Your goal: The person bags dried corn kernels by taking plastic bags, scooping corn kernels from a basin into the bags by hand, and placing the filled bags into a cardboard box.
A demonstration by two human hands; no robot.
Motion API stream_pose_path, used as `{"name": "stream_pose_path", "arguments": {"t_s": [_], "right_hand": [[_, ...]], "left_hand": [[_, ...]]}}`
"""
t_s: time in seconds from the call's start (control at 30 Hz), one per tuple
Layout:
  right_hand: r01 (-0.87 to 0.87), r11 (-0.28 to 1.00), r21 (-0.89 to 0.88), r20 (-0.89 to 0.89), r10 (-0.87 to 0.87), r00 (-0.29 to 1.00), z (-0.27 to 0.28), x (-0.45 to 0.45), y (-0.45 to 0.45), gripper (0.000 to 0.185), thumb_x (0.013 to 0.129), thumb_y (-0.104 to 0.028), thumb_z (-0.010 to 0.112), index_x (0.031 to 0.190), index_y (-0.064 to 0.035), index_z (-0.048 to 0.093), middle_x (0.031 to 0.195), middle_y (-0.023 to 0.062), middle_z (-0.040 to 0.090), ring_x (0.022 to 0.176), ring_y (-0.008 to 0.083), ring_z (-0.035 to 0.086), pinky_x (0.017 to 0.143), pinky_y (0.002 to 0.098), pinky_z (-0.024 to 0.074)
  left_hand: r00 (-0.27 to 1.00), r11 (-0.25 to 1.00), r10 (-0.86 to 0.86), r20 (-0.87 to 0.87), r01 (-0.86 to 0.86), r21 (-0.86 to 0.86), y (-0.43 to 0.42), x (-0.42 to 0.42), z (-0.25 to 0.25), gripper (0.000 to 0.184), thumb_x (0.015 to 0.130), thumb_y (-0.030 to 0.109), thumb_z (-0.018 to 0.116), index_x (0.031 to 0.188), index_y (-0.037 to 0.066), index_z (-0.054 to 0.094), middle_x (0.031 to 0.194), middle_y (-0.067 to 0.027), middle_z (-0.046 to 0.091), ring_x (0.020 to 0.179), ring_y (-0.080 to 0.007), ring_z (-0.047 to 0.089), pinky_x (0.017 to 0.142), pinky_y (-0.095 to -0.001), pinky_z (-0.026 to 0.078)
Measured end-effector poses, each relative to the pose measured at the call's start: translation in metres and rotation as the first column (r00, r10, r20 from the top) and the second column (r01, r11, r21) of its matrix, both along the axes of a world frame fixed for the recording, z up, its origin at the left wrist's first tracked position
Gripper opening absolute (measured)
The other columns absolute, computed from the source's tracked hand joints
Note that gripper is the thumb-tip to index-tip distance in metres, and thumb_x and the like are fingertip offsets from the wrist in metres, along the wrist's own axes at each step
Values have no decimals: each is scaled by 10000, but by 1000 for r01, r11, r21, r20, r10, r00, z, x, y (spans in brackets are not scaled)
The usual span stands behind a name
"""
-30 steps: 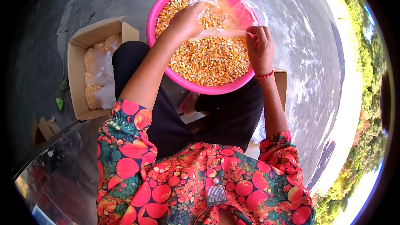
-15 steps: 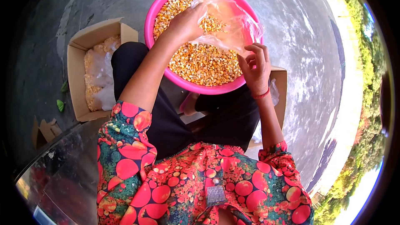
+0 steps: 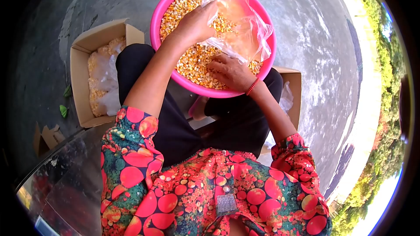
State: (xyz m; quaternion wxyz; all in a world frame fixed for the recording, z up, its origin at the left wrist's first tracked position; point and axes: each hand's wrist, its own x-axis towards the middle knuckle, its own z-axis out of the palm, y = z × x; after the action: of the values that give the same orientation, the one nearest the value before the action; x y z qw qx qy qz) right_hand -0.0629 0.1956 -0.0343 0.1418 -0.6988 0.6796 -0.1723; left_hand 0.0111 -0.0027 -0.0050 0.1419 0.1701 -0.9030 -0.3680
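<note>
Head view: left hand (image 3: 196, 22) tight on plastic bag (image 3: 246, 27), right hand (image 3: 234, 73) half-curled on corn (image 3: 195, 64).

On the grey floor (image 3: 315, 52), an open cardboard box (image 3: 80, 83) stands at the left, with a green leaf (image 3: 64, 111) beside it and torn cardboard pieces (image 3: 52, 136) near a dark glossy surface (image 3: 72, 183). A second box (image 3: 295, 100) sits at the right; sunlit greenery (image 3: 383, 126) lines the far right edge.

Basin (image 3: 205, 91): bright pink
Corn (image 3: 197, 67) in the basin: yellow, orange, cream
Bag (image 3: 245, 28) in the basin: clear
Bracelet (image 3: 252, 86): red
Shirt (image 3: 192, 192): red spots, large and small, over dark green
Trousers (image 3: 175, 126): black
Box (image 3: 80, 87) left of the basin: plain brown
Floor (image 3: 317, 48): streaky grey
</note>
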Motion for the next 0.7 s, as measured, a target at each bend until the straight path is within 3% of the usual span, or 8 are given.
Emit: {"name": "stream_pose_path", "arguments": {"t_s": [0.33,0.4,0.43,0.5,0.53,0.6,0.63,0.7], "right_hand": [[-11,990,139,17,9,1000,-9,-15,-3,118,852,-161,556,863,-45,573,826,132,551,816,313,567,710,397,462],[18,1000,3,123,-18,992,-10,-13,-6,168,872,-195,554,849,-29,570,762,143,540,731,302,570,668,380,463],[17,1000,2,124,-17,992,-7,-12,-8,168,872,-195,554,849,-29,570,762,143,540,731,302,570,668,380,463],[69,994,82,390,-96,916,8,-6,-11,234,915,-238,531,818,-28,564,662,93,516,577,205,525,547,305,431],[69,994,82,392,-95,915,22,-2,-12,234,915,-238,531,818,-28,564,662,93,516,577,205,525,547,305,431],[63,923,380,786,-358,505,56,5,-18,279,942,-282,495,815,-47,576,610,6,489,476,103,428,452,231,341],[63,922,381,786,-359,504,68,5,-22,279,942,-282,495,815,-47,576,610,6,489,476,103,428,452,231,341],[199,942,270,924,-311,220,86,4,-30,298,959,-286,470,795,-60,575,605,-48,435,490,24,358,437,174,262]], "left_hand": [[993,999,18,-120,-12,49,-3,-2,3,622,701,127,646,1299,118,476,1261,-201,510,1155,-317,505,986,-360,401],[992,999,28,-120,-24,33,-1,-2,3,619,704,115,638,1301,117,473,1264,-200,508,1162,-319,499,990,-361,398],[992,999,36,-119,-35,18,0,-2,2,617,707,104,631,1303,117,471,1267,-198,505,1169,-321,492,994,-363,395],[992,1000,30,-120,-29,5,-2,-3,-4,616,711,85,617,1307,118,465,1271,-197,502,1175,-323,486,998,-365,391],[992,1000,22,-121,-23,-8,-2,-3,-5,616,714,66,603,1311,120,460,1274,-195,499,1181,-325,479,1003,-366,388],[994,1000,16,-111,-15,8,-2,-2,-2,620,713,52,594,1314,118,455,1274,-194,500,1183,-326,477,1006,-369,385],[995,1000,11,-102,-8,24,-1,-2,-1,625,711,38,585,1316,116,451,1274,-193,500,1185,-326,476,1008,-371,382],[992,1000,8,-127,-10,-12,-1,-5,-8,632,705,29,582,1317,110,447,1278,-192,497,1189,-323,473,1011,-372,380]]}}
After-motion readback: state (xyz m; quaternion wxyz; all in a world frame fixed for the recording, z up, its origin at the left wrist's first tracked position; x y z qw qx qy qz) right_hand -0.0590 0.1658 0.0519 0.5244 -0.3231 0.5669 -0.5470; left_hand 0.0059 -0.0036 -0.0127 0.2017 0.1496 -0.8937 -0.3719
